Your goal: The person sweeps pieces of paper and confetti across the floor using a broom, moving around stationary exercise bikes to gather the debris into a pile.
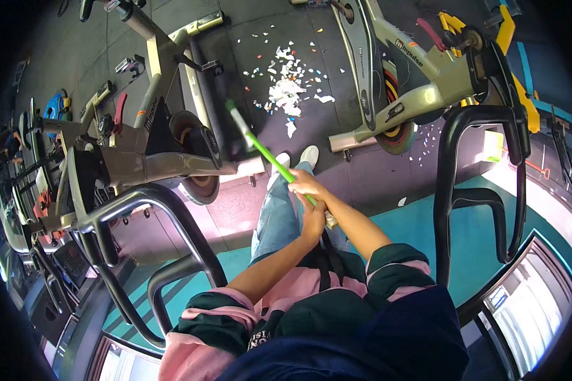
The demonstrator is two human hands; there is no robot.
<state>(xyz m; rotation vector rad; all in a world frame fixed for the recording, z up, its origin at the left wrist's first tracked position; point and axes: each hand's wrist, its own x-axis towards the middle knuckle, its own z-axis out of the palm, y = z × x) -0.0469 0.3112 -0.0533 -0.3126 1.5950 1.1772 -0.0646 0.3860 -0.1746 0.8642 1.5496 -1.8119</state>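
Note:
Both my hands grip a broom (270, 157) with a thin green and white stick, slanting up and left over the floor. My right hand (308, 184) is closed round the stick farther along it. Nearer my body, my left hand (313, 222) is wrapped round its lower part. The broom's far end is blurred beside the left bike's base, and its head is hard to make out against the dark floor. Beyond my white shoes (309, 155) lies a scattered heap of white paper scraps (286, 92), with small coloured bits among them.
Exercise bikes stand close on both sides, the left bike (152, 162) and the right bike (419, 95). Black handlebars reach near me at left (178, 222) and right (445, 184). More small scraps (429, 143) lie under the right bike. A teal floor strip (388, 219) runs behind my feet.

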